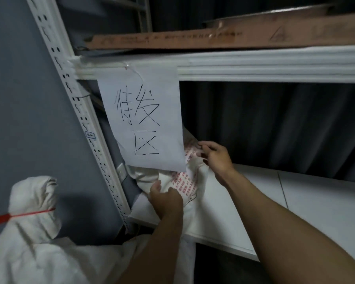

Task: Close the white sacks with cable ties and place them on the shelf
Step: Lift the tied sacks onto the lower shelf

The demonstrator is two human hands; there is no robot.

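A white sack with red print lies at the left end of the white shelf board, its top partly hidden behind a hanging paper sign. My left hand grips the sack's near fabric at the shelf's front edge. My right hand holds the sack's far side, fingers curled on the cloth. A second white sack stands at the lower left, its neck closed by a red cable tie.
A paper sign with handwritten characters hangs from the white upper shelf beam. A perforated white upright runs down the left. Brown cardboard lies on the upper shelf. A dark curtain backs the shelf.
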